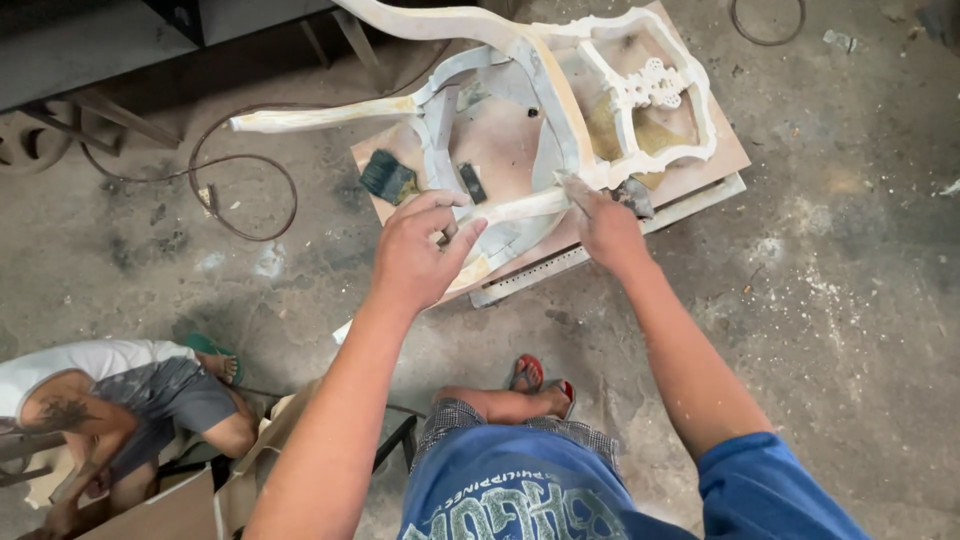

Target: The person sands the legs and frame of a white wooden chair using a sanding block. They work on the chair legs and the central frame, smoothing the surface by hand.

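Your left hand (420, 250) grasps the chair frame's (520, 120) leg; your right hand (605, 225) is closed on something small against it. The frame overhangs the board's (720, 165) near edge; uneven pressure could tip it.

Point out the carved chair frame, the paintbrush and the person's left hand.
carved chair frame (655, 85), head view, on the pierced ornament in its back.
paintbrush (388, 177), head view, on the dark bristles.
left hand (418, 255), head view, on the back of the hand, at a chair leg.
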